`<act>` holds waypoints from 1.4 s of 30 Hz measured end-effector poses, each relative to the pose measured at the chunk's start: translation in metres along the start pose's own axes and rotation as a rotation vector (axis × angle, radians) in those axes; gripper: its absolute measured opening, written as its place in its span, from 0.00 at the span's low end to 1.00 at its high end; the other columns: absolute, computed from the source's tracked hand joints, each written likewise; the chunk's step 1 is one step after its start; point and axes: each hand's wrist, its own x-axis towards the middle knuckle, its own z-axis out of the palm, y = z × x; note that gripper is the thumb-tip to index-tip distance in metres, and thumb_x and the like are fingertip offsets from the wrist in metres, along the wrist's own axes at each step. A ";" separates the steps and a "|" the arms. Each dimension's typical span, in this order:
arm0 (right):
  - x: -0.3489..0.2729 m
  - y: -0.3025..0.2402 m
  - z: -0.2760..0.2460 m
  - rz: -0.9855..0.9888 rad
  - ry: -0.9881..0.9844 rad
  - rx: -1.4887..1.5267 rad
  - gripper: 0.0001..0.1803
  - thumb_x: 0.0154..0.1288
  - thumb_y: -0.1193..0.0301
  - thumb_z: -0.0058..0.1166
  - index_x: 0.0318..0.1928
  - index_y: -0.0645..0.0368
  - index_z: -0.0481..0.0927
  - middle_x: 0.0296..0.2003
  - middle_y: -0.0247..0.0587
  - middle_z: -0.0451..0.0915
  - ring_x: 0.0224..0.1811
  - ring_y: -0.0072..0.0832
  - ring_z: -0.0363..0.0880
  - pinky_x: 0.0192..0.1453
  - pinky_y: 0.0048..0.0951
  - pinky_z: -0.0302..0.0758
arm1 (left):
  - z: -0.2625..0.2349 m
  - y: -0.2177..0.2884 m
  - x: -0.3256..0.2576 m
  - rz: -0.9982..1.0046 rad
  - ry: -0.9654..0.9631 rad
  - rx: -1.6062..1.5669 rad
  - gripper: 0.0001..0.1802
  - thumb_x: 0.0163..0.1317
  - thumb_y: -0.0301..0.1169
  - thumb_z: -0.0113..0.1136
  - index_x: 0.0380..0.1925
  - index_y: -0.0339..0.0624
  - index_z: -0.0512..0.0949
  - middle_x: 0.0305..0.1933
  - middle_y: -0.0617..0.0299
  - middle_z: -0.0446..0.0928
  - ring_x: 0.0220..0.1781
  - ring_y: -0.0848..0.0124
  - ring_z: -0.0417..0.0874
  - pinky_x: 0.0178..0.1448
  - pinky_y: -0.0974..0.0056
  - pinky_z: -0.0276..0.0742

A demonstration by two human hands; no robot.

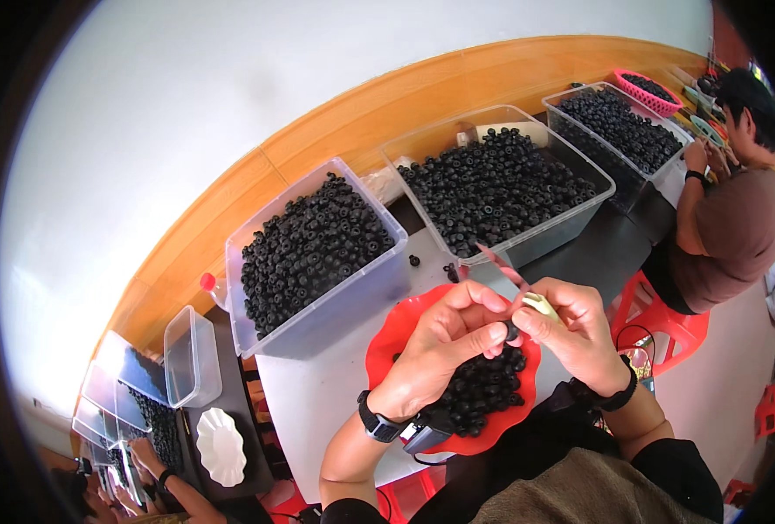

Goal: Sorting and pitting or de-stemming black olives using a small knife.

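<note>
Above a red scalloped bowl (385, 342), my two hands meet. My left hand (444, 345) pinches a small black ring-shaped part (511, 331) between thumb and fingers. My right hand (572, 327) is closed round a knife (502, 266) with a pale yellow handle; its narrow, reddish-looking blade slants up and away to the left. The right thumb is close against the black part. Where blade and part meet is hidden by my fingers. Below my hands, a heap of similar black parts (475, 397) fills the bowl, which sits at the table's near edge.
A clear bin (339, 314) and a wider clear bin (562, 223), both full of black parts, stand beyond the bowl. A few loose parts lie between them. A white fluted bowl (221, 447) is at left. Co-workers sit at right (737, 218) and lower left (178, 498).
</note>
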 end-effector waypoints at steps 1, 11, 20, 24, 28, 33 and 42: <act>-0.001 -0.001 0.001 0.000 0.020 -0.036 0.06 0.66 0.75 0.54 0.39 0.67 0.77 0.31 0.35 0.78 0.33 0.18 0.77 0.37 0.19 0.74 | -0.003 0.001 -0.001 0.005 0.006 0.000 0.09 0.63 0.26 0.58 0.42 0.43 0.71 0.44 0.59 0.77 0.41 0.74 0.77 0.42 0.72 0.70; -0.010 0.011 -0.001 -0.011 0.131 -0.157 0.05 0.65 0.74 0.56 0.35 0.65 0.78 0.25 0.24 0.73 0.26 0.08 0.65 0.28 0.13 0.61 | -0.074 0.056 -0.019 0.643 0.897 0.174 0.18 0.66 0.28 0.53 0.55 0.40 0.68 0.58 0.58 0.71 0.59 0.73 0.69 0.61 0.65 0.62; -0.013 0.012 -0.014 -0.034 0.141 -0.210 0.06 0.65 0.74 0.56 0.36 0.66 0.78 0.24 0.25 0.72 0.26 0.08 0.62 0.28 0.14 0.60 | -0.034 0.036 -0.008 0.297 0.370 0.477 0.04 0.64 0.26 0.56 0.36 0.38 0.75 0.38 0.59 0.80 0.42 0.74 0.78 0.50 0.70 0.71; -0.012 0.012 -0.023 -0.074 0.138 -0.227 0.06 0.65 0.74 0.56 0.37 0.67 0.79 0.24 0.26 0.73 0.26 0.08 0.63 0.29 0.15 0.61 | -0.024 0.025 0.003 -0.003 0.186 0.824 0.06 0.60 0.26 0.59 0.35 0.35 0.77 0.35 0.61 0.80 0.37 0.75 0.78 0.45 0.69 0.72; -0.015 0.015 -0.028 -0.064 0.143 -0.194 0.06 0.65 0.74 0.56 0.37 0.67 0.79 0.24 0.26 0.74 0.26 0.08 0.64 0.29 0.14 0.61 | -0.013 0.008 0.017 -0.093 0.041 1.077 0.08 0.57 0.27 0.60 0.36 0.36 0.78 0.31 0.58 0.79 0.33 0.73 0.78 0.38 0.68 0.72; -0.016 0.012 -0.029 -0.021 0.119 -0.157 0.06 0.65 0.75 0.56 0.36 0.67 0.79 0.25 0.27 0.75 0.26 0.08 0.66 0.29 0.14 0.63 | -0.011 -0.018 0.019 -0.137 -0.120 1.326 0.13 0.55 0.27 0.62 0.40 0.34 0.78 0.33 0.55 0.79 0.34 0.69 0.78 0.39 0.65 0.73; -0.016 0.011 -0.035 -0.072 0.133 -0.160 0.06 0.64 0.75 0.56 0.36 0.69 0.79 0.28 0.33 0.79 0.31 0.12 0.73 0.34 0.16 0.70 | -0.002 -0.033 0.026 -0.169 -0.114 1.345 0.12 0.49 0.25 0.64 0.35 0.36 0.77 0.30 0.54 0.77 0.34 0.58 0.79 0.39 0.57 0.73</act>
